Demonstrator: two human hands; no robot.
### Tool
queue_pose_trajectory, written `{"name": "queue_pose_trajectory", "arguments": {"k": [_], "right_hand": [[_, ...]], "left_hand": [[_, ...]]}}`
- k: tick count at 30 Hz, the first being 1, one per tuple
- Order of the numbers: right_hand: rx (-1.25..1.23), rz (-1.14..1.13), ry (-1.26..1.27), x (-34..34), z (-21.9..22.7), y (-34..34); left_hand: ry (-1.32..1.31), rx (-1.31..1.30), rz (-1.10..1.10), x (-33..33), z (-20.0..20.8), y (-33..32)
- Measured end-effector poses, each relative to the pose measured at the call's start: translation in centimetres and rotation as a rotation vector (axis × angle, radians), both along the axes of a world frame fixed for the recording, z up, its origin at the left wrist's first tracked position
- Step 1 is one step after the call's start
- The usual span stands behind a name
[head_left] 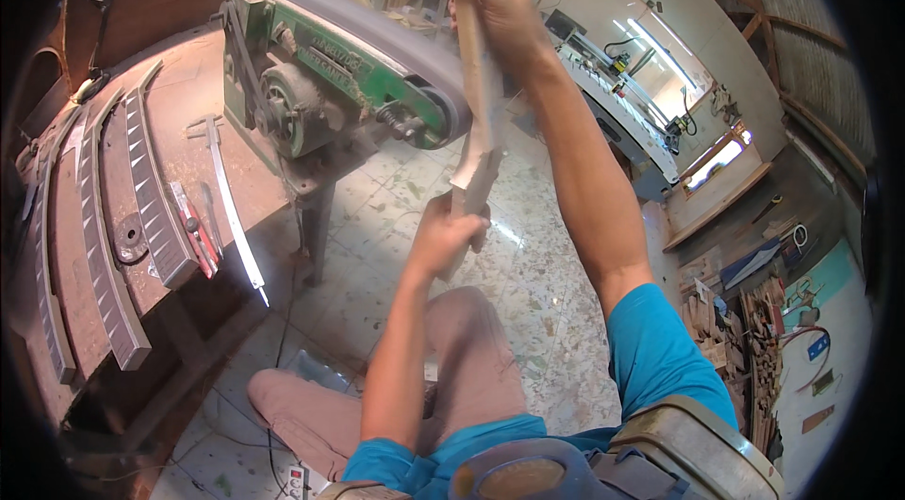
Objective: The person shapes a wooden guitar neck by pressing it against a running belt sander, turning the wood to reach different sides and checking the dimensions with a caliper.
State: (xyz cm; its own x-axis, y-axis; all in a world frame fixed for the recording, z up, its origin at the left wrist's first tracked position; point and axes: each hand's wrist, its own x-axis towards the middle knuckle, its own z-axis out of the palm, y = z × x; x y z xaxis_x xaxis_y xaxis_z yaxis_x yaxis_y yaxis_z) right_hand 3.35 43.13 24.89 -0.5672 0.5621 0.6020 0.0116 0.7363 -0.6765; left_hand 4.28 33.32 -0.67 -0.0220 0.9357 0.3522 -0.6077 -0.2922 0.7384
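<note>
Both my hands are closed around a long pale piece of wood (477, 90), which stands steeply in front of me and has a stepped joint low down. My left hand (445, 238) grips its lower end. Higher up, my right hand (497, 5) wraps its upper part, thumb across the near side. The wood's left edge is at the rounded end of a green belt sander's grey belt (436, 62); it looks to touch there, though blur hides the exact contact.
A dusty workbench (240, 184) at left carries several curved strips (106, 245), a caliper (226, 189), a red utility knife (195, 229) and a round disc (131, 238). A power strip (296, 479) with cables lies on the floor. Stacked wood offcuts (764, 340) stand at right.
</note>
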Motion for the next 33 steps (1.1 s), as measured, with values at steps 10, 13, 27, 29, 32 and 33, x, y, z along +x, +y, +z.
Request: {"name": "queue_pose_trajectory", "arguments": {"k": [10,13,27,29,32,33], "right_hand": [[0.313,-0.264,-0.009,-0.4,0.9,0.5],[0.421,-0.367,-0.030,-0.2,1.0,0.4],[0.567,-0.786,-0.190,0.4,0.9,-0.9],[0.608,-0.727,-0.098,2.0,0.7,1.2],[0.286,-0.532,0.077,5.3,0.5,5.6],[0.026,-0.380,0.128,6.2,0.2,5.1]], "left_hand": [[-0.198,0.184,-0.231,0.0,1.1,1.3],[-0.210,0.189,-0.330,-0.1,1.2,1.8],[-0.333,0.257,-0.711,0.4,-0.3,4.5],[-0.302,0.225,-0.677,0.3,0.2,4.2],[0.014,-0.008,-0.251,0.2,2.2,1.5],[0.149,-0.152,-0.046,0.3,1.1,0.8]]}}
